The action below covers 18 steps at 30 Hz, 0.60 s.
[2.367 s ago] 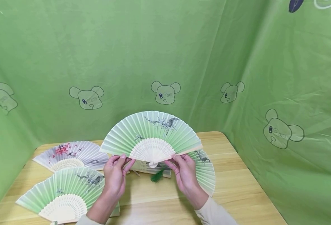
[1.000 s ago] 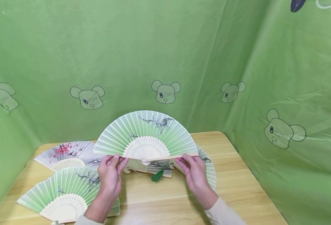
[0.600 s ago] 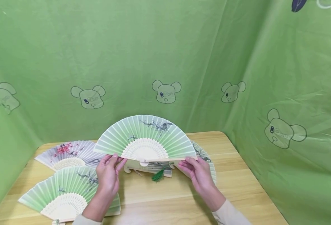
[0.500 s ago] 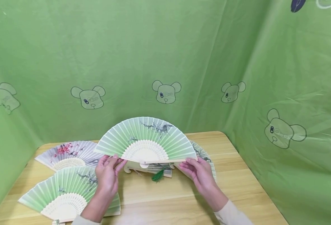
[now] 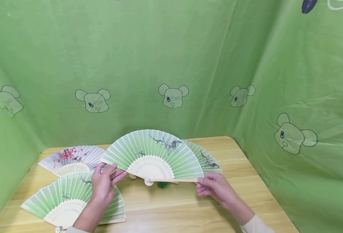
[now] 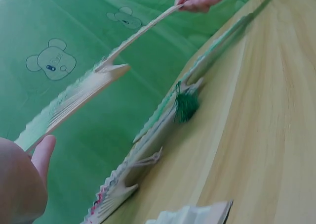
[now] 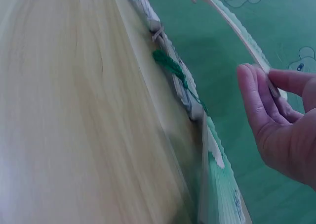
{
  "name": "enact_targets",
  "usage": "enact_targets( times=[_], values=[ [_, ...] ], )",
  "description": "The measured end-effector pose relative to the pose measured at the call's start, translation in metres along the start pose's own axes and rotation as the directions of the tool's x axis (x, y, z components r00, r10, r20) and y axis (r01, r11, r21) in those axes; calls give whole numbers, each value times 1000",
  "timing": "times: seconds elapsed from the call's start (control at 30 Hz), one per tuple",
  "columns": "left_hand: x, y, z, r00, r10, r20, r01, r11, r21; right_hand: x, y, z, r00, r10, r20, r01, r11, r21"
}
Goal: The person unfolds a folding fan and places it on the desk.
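Note:
A spread folding fan, pleated in green and white with a dark branch print, is held up over the table between both hands. My left hand pinches its left edge with thumb and fingers. At the outer tip of the right guard stick, my right hand grips the fan; the right wrist view shows this hand with the thin stick between thumb and fingers. Below the left hand lies another spread green fan, partly covered by that arm. A third green fan sits behind the right hand, partly hidden.
A grey spread fan with red blossoms lies at the back left of the wooden table. The green tassel shows below the held fan. Green curtain walls with bear-head prints enclose the table.
The held fan has come down and nearer. My right hand has slid outward to the end of the guard stick, and my left hand has shifted left along its edge.

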<state>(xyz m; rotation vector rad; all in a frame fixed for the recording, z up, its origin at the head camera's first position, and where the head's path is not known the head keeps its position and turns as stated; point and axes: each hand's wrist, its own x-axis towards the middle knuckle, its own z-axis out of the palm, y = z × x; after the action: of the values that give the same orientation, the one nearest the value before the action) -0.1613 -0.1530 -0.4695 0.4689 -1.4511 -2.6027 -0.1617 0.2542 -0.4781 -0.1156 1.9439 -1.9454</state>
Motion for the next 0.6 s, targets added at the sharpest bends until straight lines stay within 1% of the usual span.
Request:
enact_targets(
  times=[0.1, 0.17, 0.33, 0.43, 0.6],
  values=[
    [1, 1, -6, 1000, -4, 16, 4, 1000, 7, -4, 2, -5, 1000, 12, 22, -11, 999, -40],
    [2, 1, -10, 1000, -8, 27, 7, 1000, 22, -8, 3, -9, 1000, 20, 17, -18, 997, -78],
    [3, 1, -23, 999, -30, 33, 27, 995, 99, -15, 5, -17, 1000, 8, 6, -7, 984, -176],
    [2, 1, -32, 998, -39, 48, 30, 984, 173, -19, 7, -23, 999, -15, 32, 22, 973, -228],
    [0, 2, -42, 996, -62, 71, 39, 956, 290, -27, 8, -30, 993, -32, 118, 65, 954, -294]
  ],
)
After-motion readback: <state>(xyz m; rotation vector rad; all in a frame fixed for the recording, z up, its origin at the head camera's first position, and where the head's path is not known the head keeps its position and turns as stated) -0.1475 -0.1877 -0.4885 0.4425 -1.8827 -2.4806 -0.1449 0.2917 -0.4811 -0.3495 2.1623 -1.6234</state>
